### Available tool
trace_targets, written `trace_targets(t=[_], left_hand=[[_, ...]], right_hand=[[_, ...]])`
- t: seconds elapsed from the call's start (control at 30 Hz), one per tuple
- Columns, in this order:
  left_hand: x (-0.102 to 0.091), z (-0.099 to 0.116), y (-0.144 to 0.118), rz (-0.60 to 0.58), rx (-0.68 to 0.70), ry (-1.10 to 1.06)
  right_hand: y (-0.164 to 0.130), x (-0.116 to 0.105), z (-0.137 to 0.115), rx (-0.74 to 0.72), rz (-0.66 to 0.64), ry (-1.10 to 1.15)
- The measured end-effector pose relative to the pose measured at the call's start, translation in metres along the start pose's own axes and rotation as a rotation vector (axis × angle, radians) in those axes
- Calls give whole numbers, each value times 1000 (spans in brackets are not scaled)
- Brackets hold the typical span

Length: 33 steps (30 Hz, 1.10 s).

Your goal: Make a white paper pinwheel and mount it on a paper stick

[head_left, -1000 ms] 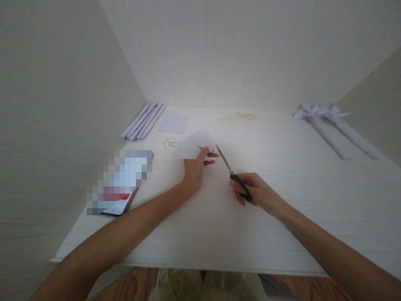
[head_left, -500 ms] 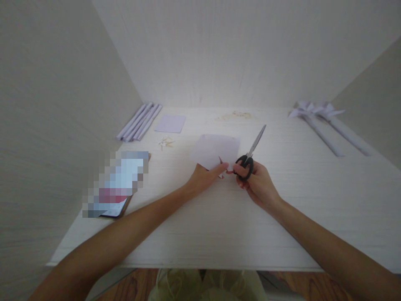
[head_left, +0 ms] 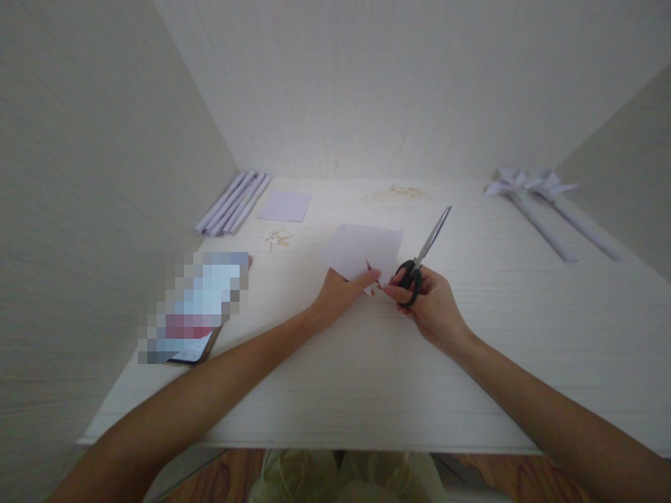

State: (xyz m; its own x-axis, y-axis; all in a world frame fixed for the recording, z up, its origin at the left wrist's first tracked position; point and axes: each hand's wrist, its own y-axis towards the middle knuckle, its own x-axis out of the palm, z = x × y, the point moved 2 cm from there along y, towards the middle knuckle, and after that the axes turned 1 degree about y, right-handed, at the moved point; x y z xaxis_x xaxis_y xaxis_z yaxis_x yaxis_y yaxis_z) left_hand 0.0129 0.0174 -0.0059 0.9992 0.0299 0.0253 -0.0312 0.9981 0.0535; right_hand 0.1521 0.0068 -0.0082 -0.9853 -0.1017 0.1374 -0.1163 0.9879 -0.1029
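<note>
The left hand [head_left: 350,285] pinches the slit paper [head_left: 356,244] over the worktop [head_left: 314,391] while the right hand [head_left: 435,302], curled round the scissors [head_left: 421,256], has fingertips [head_left: 388,288] at the paper's near edge – the blades [head_left: 434,233], aimed at it a second ago, now point away, so snipping seems paused

1. Left of your left hand [head_left: 343,286] lies a phone [head_left: 214,300].
2. Beyond that hand, leftward, lie rolled paper tubes [head_left: 249,204].
3. Beyond your right hand [head_left: 427,300], rightward, lie two tubes with folded tops [head_left: 539,227].
</note>
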Motion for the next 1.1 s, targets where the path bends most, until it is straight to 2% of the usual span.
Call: trace_targets(t=[0.27,0.57,0.8,1.1], left_hand=[[-8,-15,13,220,-85,-316],[-8,-17,13,209,-54,-278],[-7,-15,11,223,-52,-169],[-8,-13,11,209,-60,-164]], right_hand=[[0,1,-2,3,18,-16],[-2,3,-5,-12,-19,-104],[-3,7,-8,-25,32,-201],[-2,7,-6,-14,40,-238]])
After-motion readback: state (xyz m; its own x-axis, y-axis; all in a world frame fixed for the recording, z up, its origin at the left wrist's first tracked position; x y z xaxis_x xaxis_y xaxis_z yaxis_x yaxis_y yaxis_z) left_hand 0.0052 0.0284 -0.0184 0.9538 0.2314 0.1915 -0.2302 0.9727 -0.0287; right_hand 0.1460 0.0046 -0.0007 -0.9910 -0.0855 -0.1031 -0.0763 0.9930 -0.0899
